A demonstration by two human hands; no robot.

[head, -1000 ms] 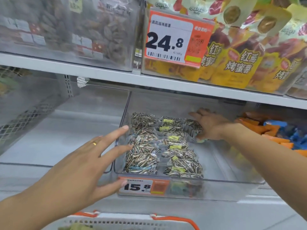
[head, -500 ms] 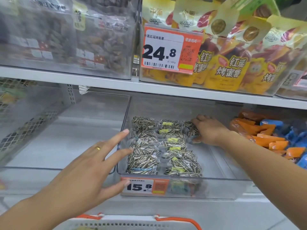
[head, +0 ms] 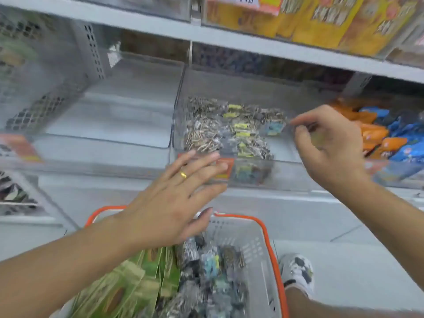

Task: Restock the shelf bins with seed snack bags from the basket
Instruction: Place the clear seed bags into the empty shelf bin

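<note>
We see our left hand spread flat with straight fingers, a gold ring on one of them, hanging in front of the clear shelf bin and above the basket; its fingertips overlap the orange price tag on the bin's front wall, though we cannot tell whether they touch it. Our right hand hovers over the right side of the same bin with its fingers loosely curled and the thumb and forefinger drawn close together; motion blur keeps us from telling whether anything is pinched between them. Inside the bin, the seed snack bags lie in rows along the left and middle, striped seeds showing through clear wrap with yellow-green labels, while the bin's right side shows bare floor. The grey basket with its orange rim sits below the shelf, near our shoe, and holds more seed bags on its right beside green packets on its left. To the left of the stocked bin stands another clear bin. To the right, orange and blue packets fill a neighbouring bin, and yellow packages line the shelf above.
</note>
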